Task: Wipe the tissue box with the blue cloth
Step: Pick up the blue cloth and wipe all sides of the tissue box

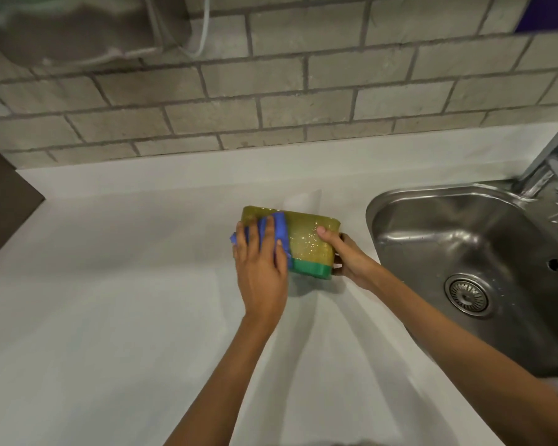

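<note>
The tissue box [306, 241] is a glittery yellow-green box with a green base, tilted up off the white counter [110, 300] near the middle of the view. My left hand [260, 262] presses the folded blue cloth [279, 228] flat against the box's left part, fingers spread over the cloth. My right hand [345, 255] grips the box's right end, thumb on its top face. The box's left side is hidden under the cloth and my left hand.
A steel sink [464, 252] with a round drain [467, 296] lies right of the box, a metal tap [551, 162] behind it. A grey brick wall [271, 91] backs the counter. A dark panel [4, 201] stands at the far left.
</note>
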A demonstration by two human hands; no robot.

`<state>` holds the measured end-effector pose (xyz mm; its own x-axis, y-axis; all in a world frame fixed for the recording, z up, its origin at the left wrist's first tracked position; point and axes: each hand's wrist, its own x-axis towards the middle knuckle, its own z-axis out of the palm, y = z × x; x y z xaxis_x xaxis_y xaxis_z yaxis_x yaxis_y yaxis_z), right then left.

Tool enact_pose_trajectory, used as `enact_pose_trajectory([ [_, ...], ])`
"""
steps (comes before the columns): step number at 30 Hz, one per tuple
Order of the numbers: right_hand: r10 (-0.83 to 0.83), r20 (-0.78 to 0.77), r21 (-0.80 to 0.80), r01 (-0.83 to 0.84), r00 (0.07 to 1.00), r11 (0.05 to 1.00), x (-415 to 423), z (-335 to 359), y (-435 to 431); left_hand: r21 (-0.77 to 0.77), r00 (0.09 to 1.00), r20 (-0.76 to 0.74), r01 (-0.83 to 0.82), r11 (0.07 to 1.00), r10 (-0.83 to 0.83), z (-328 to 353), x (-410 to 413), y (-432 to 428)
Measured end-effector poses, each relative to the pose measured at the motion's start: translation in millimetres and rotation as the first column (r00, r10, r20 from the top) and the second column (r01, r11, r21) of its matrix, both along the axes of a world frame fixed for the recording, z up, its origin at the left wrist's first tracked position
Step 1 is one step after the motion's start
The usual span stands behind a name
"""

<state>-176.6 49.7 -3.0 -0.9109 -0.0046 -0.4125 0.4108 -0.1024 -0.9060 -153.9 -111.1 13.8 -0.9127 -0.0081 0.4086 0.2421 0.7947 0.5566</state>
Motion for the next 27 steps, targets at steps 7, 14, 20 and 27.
enact_pose_trajectory([
  [7, -0.019, -0.029, -0.040, 0.018, 0.999, 0.999, 4.3, -3.1, 3.1, -0.133, 0.989, -0.072, 0.120, 0.984, -0.130, -4.0, 12.0, 18.0],
  [14, -0.027, -0.024, -0.025, 0.027, 0.999, 0.999, 3.9, -6.5, 3.1, 0.070, 0.998, -0.023, -0.050, 0.996, 0.052, -5.4, -10.0, -5.7],
  [20, -0.043, -0.021, -0.029, 0.042, 0.999, 0.999, 6.4, -8.9, 12.9, -0.206, 0.956, -0.199, 0.176, 0.963, -0.217, -23.9, 20.3, 5.6],
  [27, -0.042, -0.021, 0.002, 0.042, 0.999, 0.999, 6.0, -9.4, 8.3, 0.048, 0.998, -0.057, -0.007, 0.999, 0.010, -4.0, -9.9, 6.8],
])
